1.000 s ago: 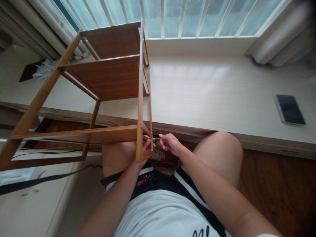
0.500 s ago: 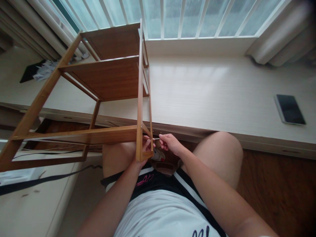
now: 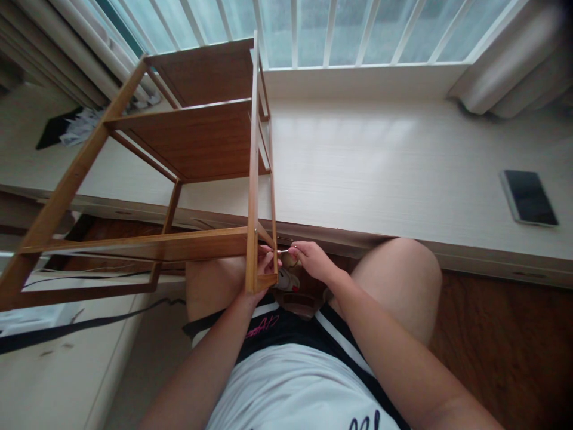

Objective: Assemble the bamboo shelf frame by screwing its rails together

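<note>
A brown wooden shelf rack (image 3: 197, 137) lies tipped on its side, its far end resting on the pale window ledge (image 3: 380, 155) and its near end over my lap. My left hand (image 3: 265, 266) is closed around the rack's near upright post at its lower end. My right hand (image 3: 311, 260) is pinched on a thin silver metal tool (image 3: 283, 251) whose tip points at the joint in that post. Both hands are almost touching.
A dark phone (image 3: 529, 197) lies on the ledge at the right. Curtains hang at both sides of the barred window. Crumpled paper and a dark object (image 3: 67, 126) sit on the ledge at far left. A black cable (image 3: 89, 322) runs over the white furniture below left.
My right hand has crept slightly left and up towards the post, bringing the thin tool closer to the joint. The rack and left hand stay put.
</note>
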`<state>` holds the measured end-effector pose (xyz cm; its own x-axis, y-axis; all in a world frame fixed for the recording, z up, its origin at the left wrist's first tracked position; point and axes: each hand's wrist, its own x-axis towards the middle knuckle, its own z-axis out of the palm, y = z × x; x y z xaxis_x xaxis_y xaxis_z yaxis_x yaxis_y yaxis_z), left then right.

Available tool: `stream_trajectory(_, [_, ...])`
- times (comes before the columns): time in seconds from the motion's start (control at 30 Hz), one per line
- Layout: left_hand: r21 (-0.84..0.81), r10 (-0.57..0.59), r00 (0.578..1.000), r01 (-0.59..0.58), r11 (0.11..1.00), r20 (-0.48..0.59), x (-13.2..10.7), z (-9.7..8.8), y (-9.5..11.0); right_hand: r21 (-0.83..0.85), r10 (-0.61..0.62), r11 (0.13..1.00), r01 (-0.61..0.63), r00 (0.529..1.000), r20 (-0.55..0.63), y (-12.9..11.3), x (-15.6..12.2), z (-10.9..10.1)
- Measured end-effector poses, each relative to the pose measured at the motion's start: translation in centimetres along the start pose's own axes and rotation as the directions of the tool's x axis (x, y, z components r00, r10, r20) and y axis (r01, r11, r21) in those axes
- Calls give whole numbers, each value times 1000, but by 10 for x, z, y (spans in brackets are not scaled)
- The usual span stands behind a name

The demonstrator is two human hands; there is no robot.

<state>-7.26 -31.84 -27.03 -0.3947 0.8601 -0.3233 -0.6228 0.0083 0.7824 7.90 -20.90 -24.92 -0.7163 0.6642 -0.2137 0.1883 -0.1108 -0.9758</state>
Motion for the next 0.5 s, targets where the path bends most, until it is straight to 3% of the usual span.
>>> stream_trajectory(0.2, [-5, -5, 1000, 5, 1000, 3, 0, 2, 1, -63, -64, 996, 60, 996, -60, 0, -4, -1])
stream_trajectory(0.5, [-3, -4, 1000, 4, 1000, -10, -3, 5, 3, 129, 143, 979, -156, 984, 108, 7, 4, 12])
